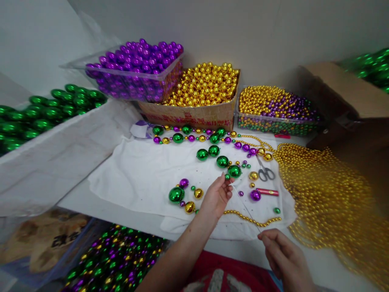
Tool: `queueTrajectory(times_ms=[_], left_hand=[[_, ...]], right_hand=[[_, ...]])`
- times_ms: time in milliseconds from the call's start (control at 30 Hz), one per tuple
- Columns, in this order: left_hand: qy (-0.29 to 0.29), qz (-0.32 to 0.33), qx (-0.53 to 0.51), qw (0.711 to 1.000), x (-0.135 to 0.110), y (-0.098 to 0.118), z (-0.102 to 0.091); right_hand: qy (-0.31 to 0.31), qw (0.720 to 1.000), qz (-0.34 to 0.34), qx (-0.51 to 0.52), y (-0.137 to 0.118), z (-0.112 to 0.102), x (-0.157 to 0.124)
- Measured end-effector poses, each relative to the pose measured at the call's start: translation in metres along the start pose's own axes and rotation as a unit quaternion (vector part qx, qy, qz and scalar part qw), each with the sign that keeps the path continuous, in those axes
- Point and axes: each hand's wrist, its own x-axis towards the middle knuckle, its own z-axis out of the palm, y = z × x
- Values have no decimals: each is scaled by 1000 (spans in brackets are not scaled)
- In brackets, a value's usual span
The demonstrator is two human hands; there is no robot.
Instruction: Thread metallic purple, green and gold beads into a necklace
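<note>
Our left fingers [228, 190] pinch a small green bead [227, 177] over the white cloth [136, 182]; our right fingers [269, 241] grip the thin string [246, 209] stretched between. Scissors [266, 174] lie near; gold strands [322, 186] cover the desk [80, 205] rightward; a cardboard box [188, 115] and purple-bead bin [127, 74] block the back.

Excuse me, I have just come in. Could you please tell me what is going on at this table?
Someone's left hand holds a small green bead, and a thin string runs from there down to the right hand, which pinches it. Loose beads and scissors lie close by on a white cloth. Farther back lies a row of green, purple and gold beads, in front of a box full of gold ones.
</note>
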Motion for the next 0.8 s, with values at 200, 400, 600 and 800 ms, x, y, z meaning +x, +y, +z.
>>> queueTrajectory(times_ms=[200, 400, 600, 800], left_hand=[[-31, 10, 0, 999, 1, -1, -7], [9, -21, -9, 1000, 0, 1, -3], [23, -20, -3, 1000, -1, 1, -1], [10, -6, 11, 1000, -1, 0, -4]], right_hand=[[-1, 1000, 2, 3, 2, -1, 1], [-10, 1000, 1, -3, 3, -2, 1], [-5, 1000, 6, -4, 3, 0, 0], [-3, 1000, -5, -7, 1, 0, 0]])
